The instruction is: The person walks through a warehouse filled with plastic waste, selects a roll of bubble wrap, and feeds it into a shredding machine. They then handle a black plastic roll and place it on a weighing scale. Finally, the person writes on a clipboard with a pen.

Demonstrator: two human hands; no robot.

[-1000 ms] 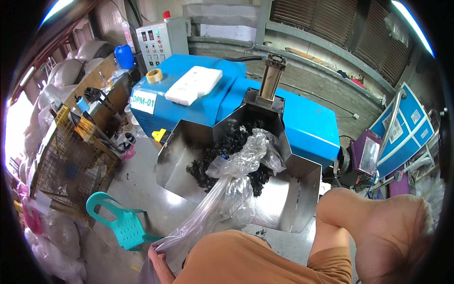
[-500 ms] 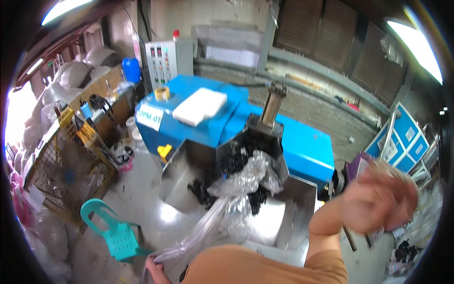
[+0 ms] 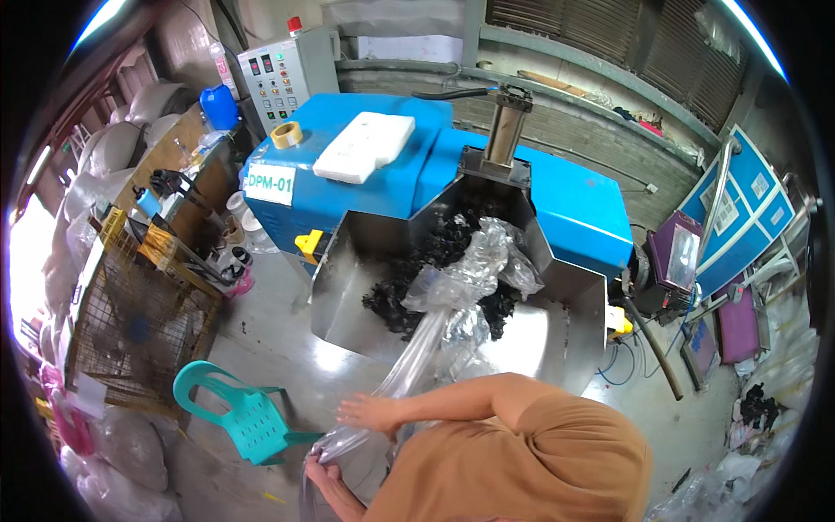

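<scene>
left hand (image 3: 323,474): clamped on the tail of my clear film (image 3: 465,274), probably to hold it taut
right hand (image 3: 370,413): fingers spread by that tail, can't tell if I'm touching
hopper (image 3: 341,300): film bunched on black scraps (image 3: 396,304), tail over the front edge

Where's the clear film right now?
In the head view, the clear film runs from atop the black scraps in the central hopper down-left to the left hand, which grips it.
</scene>
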